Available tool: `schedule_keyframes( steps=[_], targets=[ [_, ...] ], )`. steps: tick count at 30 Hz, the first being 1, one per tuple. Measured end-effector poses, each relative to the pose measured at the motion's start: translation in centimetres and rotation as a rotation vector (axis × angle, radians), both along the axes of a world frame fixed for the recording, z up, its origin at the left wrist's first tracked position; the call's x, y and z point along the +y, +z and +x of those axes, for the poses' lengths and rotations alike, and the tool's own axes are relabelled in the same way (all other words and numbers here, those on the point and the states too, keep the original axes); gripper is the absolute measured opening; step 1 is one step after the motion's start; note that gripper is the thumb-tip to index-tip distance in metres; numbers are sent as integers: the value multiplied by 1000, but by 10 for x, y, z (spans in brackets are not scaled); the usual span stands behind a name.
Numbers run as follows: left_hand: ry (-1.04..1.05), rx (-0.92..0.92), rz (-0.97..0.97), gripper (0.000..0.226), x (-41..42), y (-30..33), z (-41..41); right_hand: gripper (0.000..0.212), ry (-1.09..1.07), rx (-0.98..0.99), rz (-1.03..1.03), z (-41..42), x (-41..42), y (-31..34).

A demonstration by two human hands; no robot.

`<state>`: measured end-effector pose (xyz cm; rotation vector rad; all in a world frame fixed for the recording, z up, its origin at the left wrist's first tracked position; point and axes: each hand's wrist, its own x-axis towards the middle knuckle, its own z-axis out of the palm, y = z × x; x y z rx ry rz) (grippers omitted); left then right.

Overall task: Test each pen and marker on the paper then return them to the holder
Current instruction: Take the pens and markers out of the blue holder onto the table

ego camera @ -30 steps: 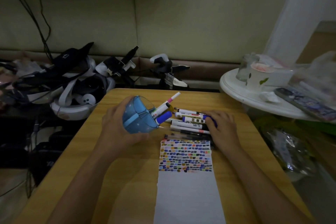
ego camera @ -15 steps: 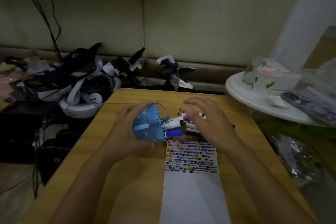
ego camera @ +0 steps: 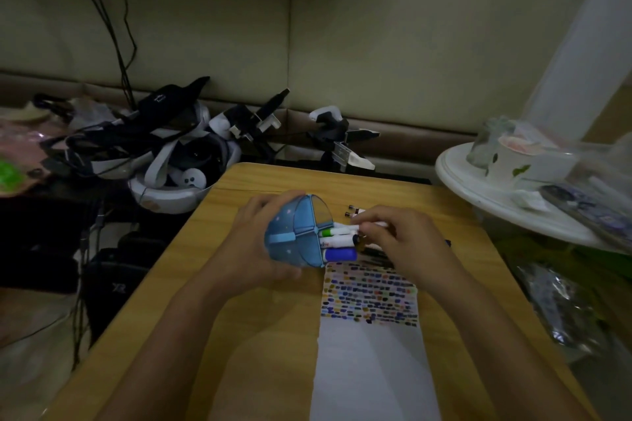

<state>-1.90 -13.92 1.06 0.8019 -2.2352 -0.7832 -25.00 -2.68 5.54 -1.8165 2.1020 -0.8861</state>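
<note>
On the dim wooden counter (ego camera: 219, 284), the paper (ego camera: 371, 345) already carries rows of test marks. The left hand (ego camera: 260, 249) grips the tipped blue holder (ego camera: 297, 232); the right hand (ego camera: 403, 243) seemingly pinches a white marker (ego camera: 345, 226) into it. Several pens (ego camera: 376, 255) remain loose.

Dim indoor light, soft shadows, slight motion blur, wide-angle bending at edges

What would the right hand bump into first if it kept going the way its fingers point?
The right hand, pinching a white marker, points left at the tipped blue holder gripped by the left hand. It would likely meet the holder's open mouth first; the markers already inside sit just below that line.
</note>
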Motion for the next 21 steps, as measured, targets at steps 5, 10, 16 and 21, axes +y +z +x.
schedule_keyframes(
  steps=[5,10,16,21],
  targets=[
    [9,16,-7,113,-3,-4,-2,19,-51,-1,-79,-5,3,4],
    [34,72,21,112,-7,-7,-2,18,-141,-156,-183,-23,10,20],
    [50,121,33,113,-10,-10,-3,20,-339,-392,-272,-69,9,-1],
    [64,142,69,113,-17,-13,-4,19,-386,-351,-237,-83,2,-33]
  ],
)
